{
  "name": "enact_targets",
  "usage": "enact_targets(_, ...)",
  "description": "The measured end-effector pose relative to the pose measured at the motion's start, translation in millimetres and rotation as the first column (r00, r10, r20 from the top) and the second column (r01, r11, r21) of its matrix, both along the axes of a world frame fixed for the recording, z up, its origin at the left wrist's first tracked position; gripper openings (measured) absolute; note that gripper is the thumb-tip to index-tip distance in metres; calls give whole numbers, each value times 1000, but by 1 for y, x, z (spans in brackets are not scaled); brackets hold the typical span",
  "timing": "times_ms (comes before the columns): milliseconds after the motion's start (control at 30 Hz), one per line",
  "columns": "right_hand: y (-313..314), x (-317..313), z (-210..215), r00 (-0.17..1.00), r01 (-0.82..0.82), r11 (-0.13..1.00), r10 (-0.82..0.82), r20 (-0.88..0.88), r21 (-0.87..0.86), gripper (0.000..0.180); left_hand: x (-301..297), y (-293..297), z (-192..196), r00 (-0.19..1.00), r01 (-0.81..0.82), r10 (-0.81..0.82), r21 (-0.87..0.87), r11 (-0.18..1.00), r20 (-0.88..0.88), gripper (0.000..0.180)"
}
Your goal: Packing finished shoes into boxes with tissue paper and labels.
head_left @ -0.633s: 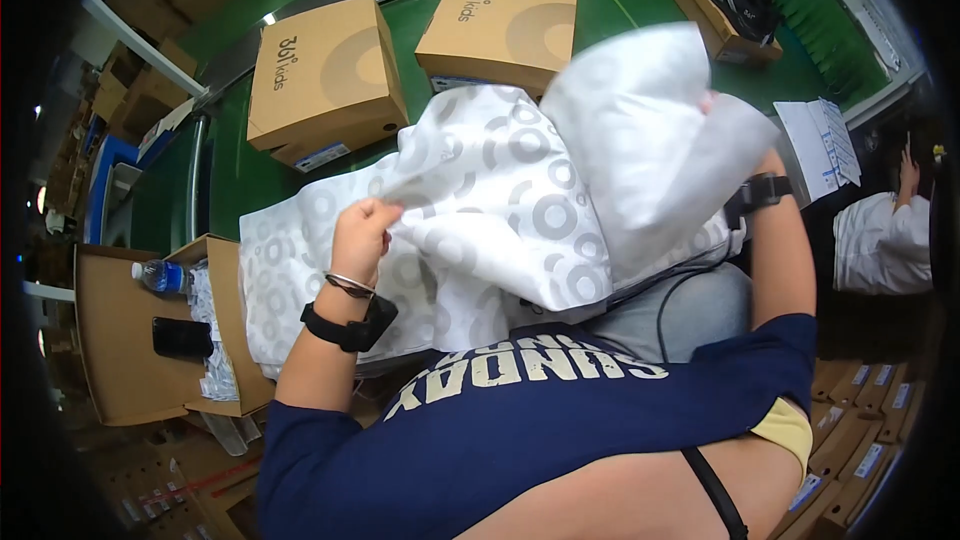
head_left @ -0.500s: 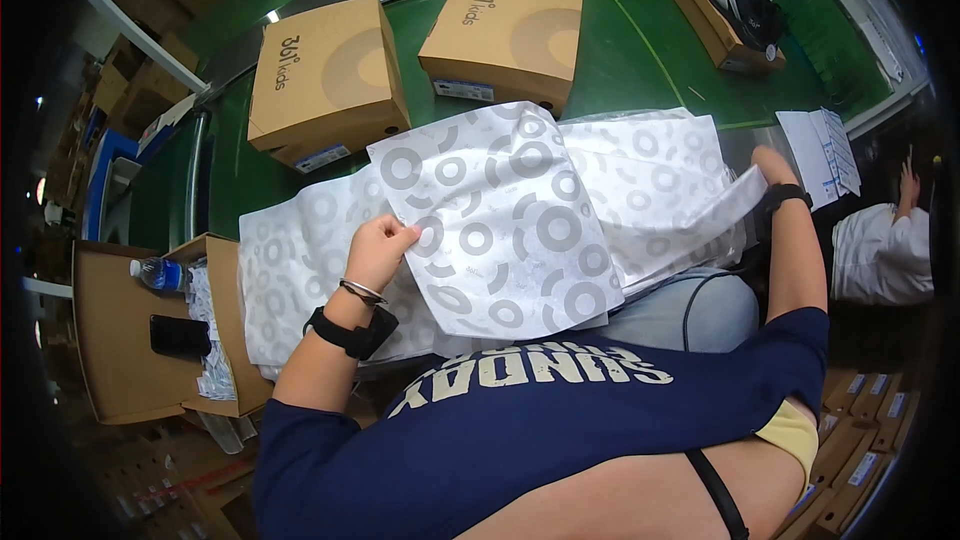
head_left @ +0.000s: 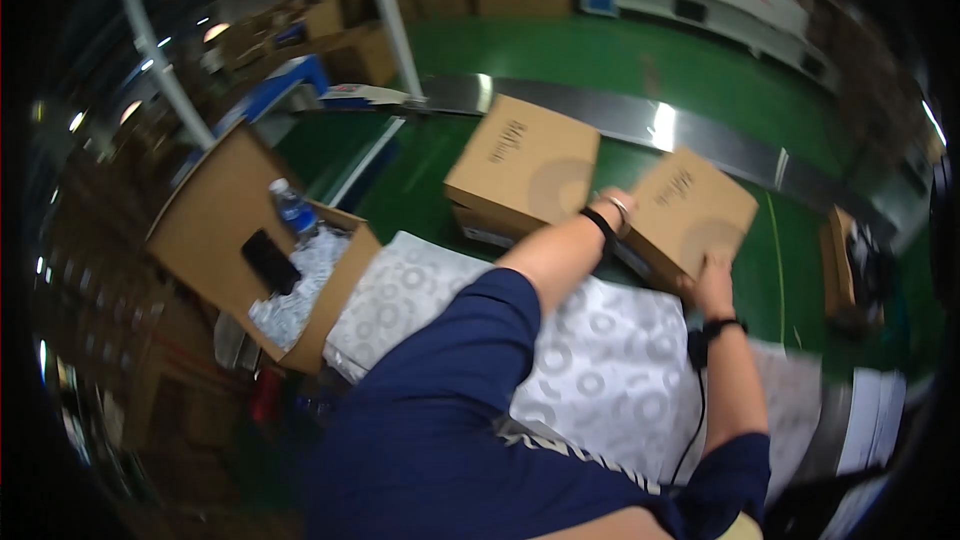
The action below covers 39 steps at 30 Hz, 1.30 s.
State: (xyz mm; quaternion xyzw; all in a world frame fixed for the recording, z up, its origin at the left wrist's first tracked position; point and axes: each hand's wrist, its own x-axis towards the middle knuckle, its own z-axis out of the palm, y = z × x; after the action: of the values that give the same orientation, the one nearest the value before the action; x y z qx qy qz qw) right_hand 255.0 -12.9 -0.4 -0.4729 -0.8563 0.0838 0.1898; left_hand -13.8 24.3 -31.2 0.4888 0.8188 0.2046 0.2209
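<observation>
Reaching over the patterned paper [head_left: 600,360], both hands on the right-hand brown box [head_left: 690,220] on the green bench [head_left: 420,180]: left hand [head_left: 618,210] on its near-left edge, right hand [head_left: 712,285] clamped on the near corner. Step, I judge: taking the box. Next needs a firm two-handed pull toward me.

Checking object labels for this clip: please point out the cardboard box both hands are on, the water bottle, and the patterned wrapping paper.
cardboard box [head_left: 690,215], head view, on its tan lid.
water bottle [head_left: 295,210], head view, on its blue-labelled body.
patterned wrapping paper [head_left: 600,360], head view, on the flat sheet between the arms.
</observation>
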Motion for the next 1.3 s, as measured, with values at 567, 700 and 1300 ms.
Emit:
enact_targets(567,27,99,-22,158,-342,606,-716,-680,-718,63,29,-103,54,845,530,-526,-260,807,93,69)
enact_targets(700,-3,119,-25,646,277,955,-270,-714,-111,56,38,-124,44,875,478,-481,-246,843,51,69)
enact_targets(1300,-126,120,84,993,-78,633,116,-5,-770,35,93,-331,122,834,512,-502,658,552,-228,42)
